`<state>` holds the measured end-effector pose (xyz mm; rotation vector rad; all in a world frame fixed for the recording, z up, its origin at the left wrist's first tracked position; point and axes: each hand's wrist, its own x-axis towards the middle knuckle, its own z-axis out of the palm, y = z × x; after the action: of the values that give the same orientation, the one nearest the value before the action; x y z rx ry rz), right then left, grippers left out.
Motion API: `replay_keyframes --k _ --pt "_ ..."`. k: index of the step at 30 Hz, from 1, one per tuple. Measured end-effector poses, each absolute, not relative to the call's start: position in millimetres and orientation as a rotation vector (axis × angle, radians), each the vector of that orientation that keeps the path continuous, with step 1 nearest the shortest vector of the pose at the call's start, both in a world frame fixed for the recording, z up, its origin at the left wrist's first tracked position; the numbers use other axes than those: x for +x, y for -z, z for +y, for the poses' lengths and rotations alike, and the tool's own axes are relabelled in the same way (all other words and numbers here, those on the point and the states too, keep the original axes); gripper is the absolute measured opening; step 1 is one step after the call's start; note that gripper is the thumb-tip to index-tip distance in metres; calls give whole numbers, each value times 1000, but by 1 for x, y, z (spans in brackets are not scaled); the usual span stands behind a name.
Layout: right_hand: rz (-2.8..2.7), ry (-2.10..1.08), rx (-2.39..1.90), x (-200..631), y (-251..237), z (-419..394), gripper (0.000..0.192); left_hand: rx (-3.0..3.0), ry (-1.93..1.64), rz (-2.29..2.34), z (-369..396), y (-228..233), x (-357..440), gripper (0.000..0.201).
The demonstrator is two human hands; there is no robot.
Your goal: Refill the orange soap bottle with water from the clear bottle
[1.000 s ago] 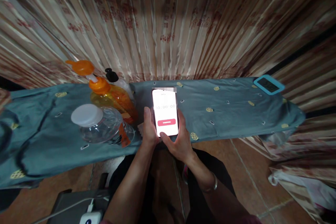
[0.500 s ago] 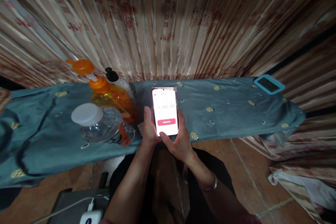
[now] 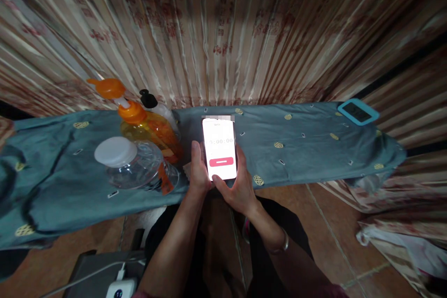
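**Phone held upright between both hands, above the near edge of the covered table**

Head view: the phone (image 3: 219, 149) stands with its long axis running away from the person, lit screen facing up. The left hand (image 3: 198, 170) is closed along its left edge, thumb lying up the side. The right hand (image 3: 237, 186) cups the lower right corner, fingers wrapped behind, thumb tip at the screen's bottom edge. Both hands touch it; neither is nearer. Just left stand a clear plastic jar (image 3: 134, 165) and an orange pump bottle (image 3: 146, 125) on the blue-grey cloth (image 3: 307, 149). A teal device (image 3: 358, 111) lies well apart, far right
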<state>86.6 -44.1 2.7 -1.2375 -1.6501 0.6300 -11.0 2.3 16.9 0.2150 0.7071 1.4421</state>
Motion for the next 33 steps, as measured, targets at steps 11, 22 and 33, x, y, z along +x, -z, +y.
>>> replay_keyframes --k 11,22,33 --pt "-1665 -611 -1244 88 -1 -45 90 206 -1449 700 2 -18 -10 54" --pt "-1650 -632 -1290 90 1 -44 86 256 -1433 729 3 -17 -9 55" --pt "-1665 -624 -1250 91 -1 -44 85 206 -1434 763 3 -18 -8 54"
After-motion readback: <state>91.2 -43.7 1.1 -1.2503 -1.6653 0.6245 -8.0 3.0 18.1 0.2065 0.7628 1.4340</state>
